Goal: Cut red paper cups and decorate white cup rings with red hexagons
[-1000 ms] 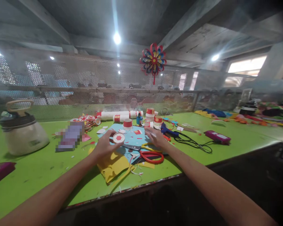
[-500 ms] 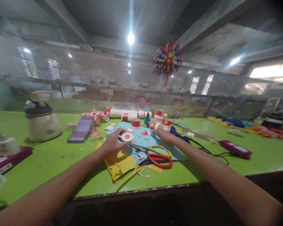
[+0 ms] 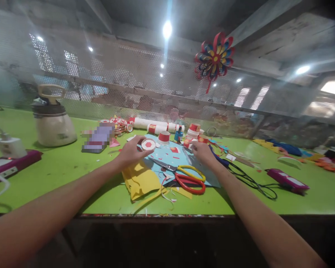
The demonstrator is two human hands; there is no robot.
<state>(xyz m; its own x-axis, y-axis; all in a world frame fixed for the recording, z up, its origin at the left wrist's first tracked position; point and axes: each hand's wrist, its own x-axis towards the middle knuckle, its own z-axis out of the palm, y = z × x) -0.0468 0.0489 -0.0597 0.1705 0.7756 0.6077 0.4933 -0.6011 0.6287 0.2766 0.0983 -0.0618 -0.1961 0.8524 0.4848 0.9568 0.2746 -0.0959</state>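
Note:
My left hand (image 3: 132,150) is closed around the side of a small white paper cup (image 3: 149,145), whose round end with a red hexagon faces me. Beside a red-and-white paper cup (image 3: 187,143) lying on its side, my right hand (image 3: 202,152) has its fingers bent together; what they pinch, if anything, is too small to make out. Light-blue paper (image 3: 156,152) lies beneath both hands. In front of them rest scissors (image 3: 174,169) with one yellow and one red handle. Another red-and-white cup (image 3: 163,137) stands upside down between the hands.
Yellow paper (image 3: 142,182) and scraps lie near the table's front edge. Behind are long white cup stacks (image 3: 150,124), a small blue bottle (image 3: 178,134) and more cups. A big kettle (image 3: 54,126) stands left; black cable (image 3: 245,176) and a purple power strip (image 3: 287,180) lie right.
The camera view has shifted and tilted. My right hand has moved right and slightly up, its fingertips now by the lying cup. My left hand still holds its cup, a little further left.

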